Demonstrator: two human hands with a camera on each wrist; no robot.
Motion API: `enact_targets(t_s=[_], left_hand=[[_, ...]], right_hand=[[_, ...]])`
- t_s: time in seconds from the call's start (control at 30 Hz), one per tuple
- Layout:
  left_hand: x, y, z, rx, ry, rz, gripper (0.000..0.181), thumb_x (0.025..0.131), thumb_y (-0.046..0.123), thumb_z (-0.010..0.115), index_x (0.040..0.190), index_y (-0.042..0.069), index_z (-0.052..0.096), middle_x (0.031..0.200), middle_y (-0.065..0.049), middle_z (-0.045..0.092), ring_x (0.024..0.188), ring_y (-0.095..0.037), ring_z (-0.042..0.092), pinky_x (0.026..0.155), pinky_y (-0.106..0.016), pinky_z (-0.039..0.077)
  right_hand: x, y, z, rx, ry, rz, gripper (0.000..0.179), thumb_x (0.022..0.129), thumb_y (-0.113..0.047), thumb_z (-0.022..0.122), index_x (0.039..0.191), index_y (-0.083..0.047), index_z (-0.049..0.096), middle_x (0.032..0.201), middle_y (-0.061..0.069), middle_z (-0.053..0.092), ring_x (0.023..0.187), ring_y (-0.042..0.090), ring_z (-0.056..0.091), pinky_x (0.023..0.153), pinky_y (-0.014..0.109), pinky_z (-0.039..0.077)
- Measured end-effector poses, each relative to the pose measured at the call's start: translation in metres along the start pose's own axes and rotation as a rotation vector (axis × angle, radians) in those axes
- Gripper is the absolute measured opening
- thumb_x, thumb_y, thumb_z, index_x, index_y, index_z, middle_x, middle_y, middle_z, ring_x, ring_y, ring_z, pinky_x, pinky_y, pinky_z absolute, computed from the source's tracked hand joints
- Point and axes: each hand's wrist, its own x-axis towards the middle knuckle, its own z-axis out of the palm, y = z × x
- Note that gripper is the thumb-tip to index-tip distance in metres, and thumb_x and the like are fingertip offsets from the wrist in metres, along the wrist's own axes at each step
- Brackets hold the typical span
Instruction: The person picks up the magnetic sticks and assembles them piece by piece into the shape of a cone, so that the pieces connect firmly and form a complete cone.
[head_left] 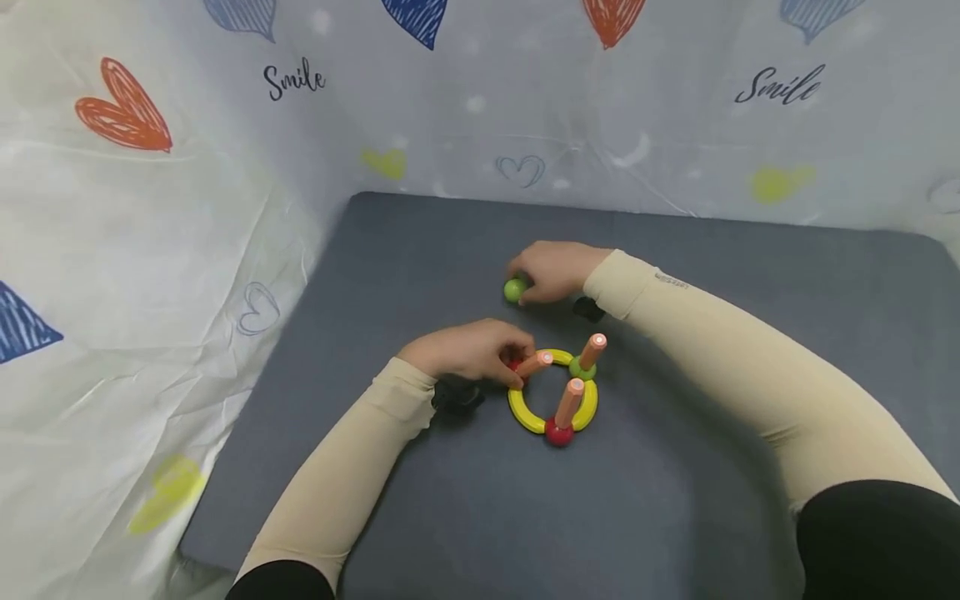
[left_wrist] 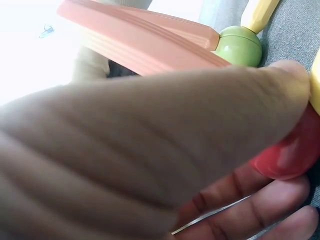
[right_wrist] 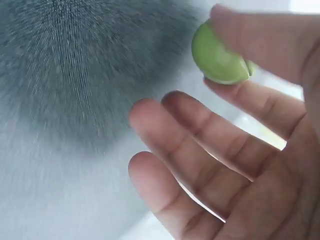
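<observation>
In the head view my right hand pinches a loose green ball between thumb and index finger, just above or at the mat. The right wrist view shows this ball at the fingertips, the other fingers spread apart. My left hand grips a red ball on the left side of a ring of curved yellow pieces. From that ball an orange peg leans right. Another red ball at the ring's front and a green ball at its back right each bear an upright orange peg.
A dark grey mat-like surface lies under everything. White cloth printed with hearts and "Smile" hangs behind it and along the left side. Both forearms wear cream sleeves, and dark wrist devices sit beneath the wrists.
</observation>
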Motion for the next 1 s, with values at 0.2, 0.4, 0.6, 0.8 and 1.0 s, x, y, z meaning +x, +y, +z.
enact_targets(t_s=[0.2, 0.4, 0.6, 0.8, 1.0], left_hand=[[-0.003, 0.002, -0.005, 0.023, -0.018, -0.038, 0.021, 0.091, 0.013, 0.083, 0.087, 0.02, 0.064, 0.083, 0.004, 0.06, 0.076, -0.014, 0.057, 0.071, -0.029, 0.048], [0.0, 0.004, -0.006, 0.017, -0.009, -0.035, 0.022, 0.09, 0.013, 0.084, 0.087, 0.019, 0.063, 0.083, 0.003, 0.061, 0.078, -0.015, 0.056, 0.071, -0.029, 0.047], [0.0, 0.005, -0.003, 0.01, -0.008, -0.064, 0.021, 0.091, 0.015, 0.084, 0.086, 0.02, 0.064, 0.081, 0.004, 0.061, 0.075, -0.015, 0.056, 0.068, -0.029, 0.047], [0.001, 0.005, -0.001, 0.005, 0.0, -0.076, 0.019, 0.092, 0.018, 0.083, 0.087, 0.021, 0.065, 0.08, 0.004, 0.06, 0.075, -0.014, 0.055, 0.068, -0.029, 0.047], [0.002, 0.004, -0.002, -0.001, 0.001, -0.062, 0.019, 0.092, 0.016, 0.083, 0.088, 0.022, 0.065, 0.083, 0.004, 0.062, 0.077, -0.015, 0.057, 0.069, -0.03, 0.047]], right_hand=[[-0.053, -0.004, -0.019, 0.195, 0.155, 0.048, 0.024, 0.097, -0.038, 0.076, 0.109, -0.018, 0.076, 0.095, -0.002, 0.072, 0.081, 0.014, 0.065, 0.074, 0.037, 0.054], [-0.113, -0.014, -0.015, 0.294, 0.296, 0.095, 0.022, 0.094, -0.032, 0.081, 0.112, -0.021, 0.077, 0.091, -0.009, 0.072, 0.083, 0.01, 0.065, 0.078, 0.036, 0.054], [-0.154, -0.028, 0.003, 0.351, 0.416, 0.103, 0.025, 0.092, -0.029, 0.084, 0.115, -0.023, 0.076, 0.091, -0.01, 0.069, 0.08, 0.008, 0.062, 0.071, 0.03, 0.052], [-0.176, -0.034, 0.016, 0.349, 0.487, 0.04, 0.028, 0.089, -0.026, 0.087, 0.115, -0.026, 0.076, 0.093, -0.013, 0.066, 0.078, 0.006, 0.059, 0.066, 0.028, 0.05], [-0.177, -0.037, 0.024, 0.344, 0.499, 0.037, 0.031, 0.088, -0.023, 0.088, 0.116, -0.024, 0.076, 0.1, -0.013, 0.066, 0.077, 0.005, 0.059, 0.066, 0.029, 0.051]])
